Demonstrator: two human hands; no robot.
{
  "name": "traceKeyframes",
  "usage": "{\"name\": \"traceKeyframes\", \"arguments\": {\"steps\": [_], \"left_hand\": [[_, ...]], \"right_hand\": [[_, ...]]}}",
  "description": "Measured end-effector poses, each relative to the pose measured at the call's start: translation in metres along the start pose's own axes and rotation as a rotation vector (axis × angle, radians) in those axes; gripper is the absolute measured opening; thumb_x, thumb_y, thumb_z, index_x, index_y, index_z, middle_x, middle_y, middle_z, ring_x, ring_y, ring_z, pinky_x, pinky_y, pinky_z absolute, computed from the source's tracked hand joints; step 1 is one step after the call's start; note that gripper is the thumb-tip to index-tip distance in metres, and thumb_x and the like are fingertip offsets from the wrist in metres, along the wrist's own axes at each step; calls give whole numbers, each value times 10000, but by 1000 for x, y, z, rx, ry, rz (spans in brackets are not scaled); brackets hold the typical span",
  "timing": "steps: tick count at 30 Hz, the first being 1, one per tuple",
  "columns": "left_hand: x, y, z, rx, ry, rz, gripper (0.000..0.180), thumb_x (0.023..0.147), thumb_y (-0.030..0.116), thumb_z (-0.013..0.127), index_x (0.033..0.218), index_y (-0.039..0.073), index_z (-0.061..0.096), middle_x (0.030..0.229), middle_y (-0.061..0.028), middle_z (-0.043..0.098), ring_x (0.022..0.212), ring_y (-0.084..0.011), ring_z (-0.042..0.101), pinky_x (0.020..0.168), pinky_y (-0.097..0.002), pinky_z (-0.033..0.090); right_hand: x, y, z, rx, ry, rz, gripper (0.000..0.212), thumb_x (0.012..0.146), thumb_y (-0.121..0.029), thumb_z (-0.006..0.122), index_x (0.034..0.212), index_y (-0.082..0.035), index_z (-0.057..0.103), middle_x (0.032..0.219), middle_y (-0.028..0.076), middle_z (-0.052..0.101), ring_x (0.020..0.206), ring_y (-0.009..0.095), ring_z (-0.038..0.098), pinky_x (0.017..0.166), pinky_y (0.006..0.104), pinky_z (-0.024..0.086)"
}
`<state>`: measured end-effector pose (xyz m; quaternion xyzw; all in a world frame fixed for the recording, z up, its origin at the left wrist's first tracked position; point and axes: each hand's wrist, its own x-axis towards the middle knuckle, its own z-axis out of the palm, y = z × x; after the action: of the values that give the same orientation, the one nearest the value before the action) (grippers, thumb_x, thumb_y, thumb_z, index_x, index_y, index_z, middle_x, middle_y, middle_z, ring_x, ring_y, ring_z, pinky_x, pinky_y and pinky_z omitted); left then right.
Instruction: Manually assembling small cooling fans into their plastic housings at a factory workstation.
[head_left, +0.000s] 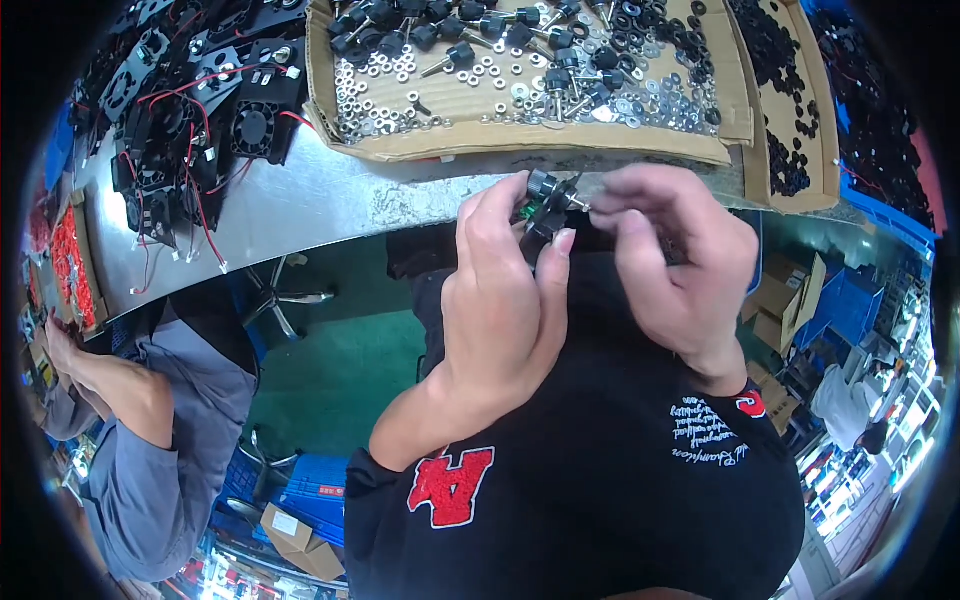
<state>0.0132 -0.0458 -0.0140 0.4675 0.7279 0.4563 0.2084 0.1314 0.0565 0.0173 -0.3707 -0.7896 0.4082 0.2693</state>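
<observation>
My left hand (pixel 495 300) is closed around a small black part (pixel 545 215) above the front edge of the bench. The part has a ribbed black knob-like end, a bit of green, and a thin metal shaft pointing right. Beside the tip of that shaft, my right hand (pixel 690 255) has its fingers curled in and the thumb near them. Those fingertips are blurred, and whatever they pinch, if anything, is too small or hidden to make out.
A cardboard tray (pixel 430 145) of black-capped shafts, nuts and washers lies on the metal bench (pixel 330 205). Another carton (pixel 825 150) holds small black pieces. Black fan units (pixel 255 125) with red wires pile up at left. A co-worker's arm (pixel 130 390) is at far left.
</observation>
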Motion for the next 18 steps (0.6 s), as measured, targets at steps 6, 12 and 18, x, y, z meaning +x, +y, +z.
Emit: {"name": "traceKeyframes", "arguments": {"steps": [6, 12, 18], "left_hand": [[-1, -1, 1, -38, -12, -40, 534, 903, 62, 675, 1347, -48, 399, 1192, -234, 539, 891, -374, 654, 720, -430, 558], [-2, -1, 3, 1, 13, 17, 536, 897, 52, 678, 1344, -46, 400, 1190, -234, 539, 887, -368, 660, 701, -419, 565], [-3, -3, 5, -25, 35, 31, 540, 895, 52, 682, 1345, -47, 401, 1185, -235, 544, 870, -357, 667, 699, -409, 567]], "right_hand": [[5, -3, -5, -275, -289, -81, 180, 862, 56, 560, 1005, 35, 667, 869, 124, 721, 733, 144, 720, 671, 259, 568], [3, -4, -8, -232, -166, -138, 211, 845, 78, 557, 1018, 41, 672, 833, 136, 706, 693, 181, 717, 634, 278, 559], [2, -2, 0, -207, -28, -122, 193, 837, 51, 575, 1003, 23, 669, 820, 146, 706, 722, 216, 735, 654, 288, 571]]}}
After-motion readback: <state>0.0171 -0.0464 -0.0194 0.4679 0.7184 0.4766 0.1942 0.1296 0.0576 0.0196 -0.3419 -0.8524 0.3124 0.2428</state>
